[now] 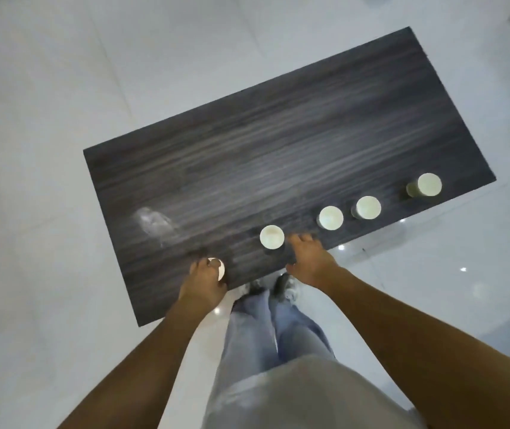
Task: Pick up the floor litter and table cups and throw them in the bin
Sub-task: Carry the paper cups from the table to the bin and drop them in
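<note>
The person stands at the near edge of a dark wood-grain bench [278, 144], jeans and shoes showing below. The left hand [205, 281] is curled around a white paper cup [219, 267] at the bench's near edge, gripping it from above and the side. The right hand [307, 258] reaches with fingers loosely spread and nothing in it, its fingertips just beside the second cup [272, 236] but not yet around it.

Further along the same edge stand a third cup [330, 217], a fourth cup [368, 207] and, well apart near the far corner, a fifth cup [428, 184]. All are upright. A pale smudge [154, 222] marks the bench to the left.

To do this step well, the right hand should probably close on the second cup's wall gently, since thin paper crushes easily. Nesting cups would likely save trips. No bin or floor litter shows here, so most of the task seems to remain.
</note>
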Demonstrator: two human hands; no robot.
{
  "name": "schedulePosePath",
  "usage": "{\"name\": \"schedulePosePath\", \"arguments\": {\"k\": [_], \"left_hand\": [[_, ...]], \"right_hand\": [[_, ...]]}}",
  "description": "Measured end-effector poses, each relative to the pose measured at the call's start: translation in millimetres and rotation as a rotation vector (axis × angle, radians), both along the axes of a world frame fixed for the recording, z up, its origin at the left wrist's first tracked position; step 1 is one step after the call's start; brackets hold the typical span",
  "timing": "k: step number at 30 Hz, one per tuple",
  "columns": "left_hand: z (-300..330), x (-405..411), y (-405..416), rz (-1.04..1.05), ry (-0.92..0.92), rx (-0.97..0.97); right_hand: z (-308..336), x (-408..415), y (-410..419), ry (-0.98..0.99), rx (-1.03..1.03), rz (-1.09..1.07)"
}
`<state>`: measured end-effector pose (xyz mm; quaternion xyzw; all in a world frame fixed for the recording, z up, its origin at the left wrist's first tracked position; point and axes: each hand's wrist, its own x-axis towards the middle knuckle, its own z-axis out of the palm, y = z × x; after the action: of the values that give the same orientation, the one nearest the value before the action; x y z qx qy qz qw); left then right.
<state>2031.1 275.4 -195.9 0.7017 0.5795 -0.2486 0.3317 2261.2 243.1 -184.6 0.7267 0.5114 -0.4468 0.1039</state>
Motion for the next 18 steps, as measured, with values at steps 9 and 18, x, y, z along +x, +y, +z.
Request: {"name": "schedulePosePath", "arguments": {"k": [9,18], "left_hand": [[-116.5,-9.9,18.6,0.054,0.024,0.141],[-174.3,-28.0,-13.1,0.127,0.000,0.117]], "right_hand": [[-124.6,-22.7,54.2,-0.090,0.075,0.137],[-192.2,-40.2,40.9,-0.129,0.085,0.294]]}}
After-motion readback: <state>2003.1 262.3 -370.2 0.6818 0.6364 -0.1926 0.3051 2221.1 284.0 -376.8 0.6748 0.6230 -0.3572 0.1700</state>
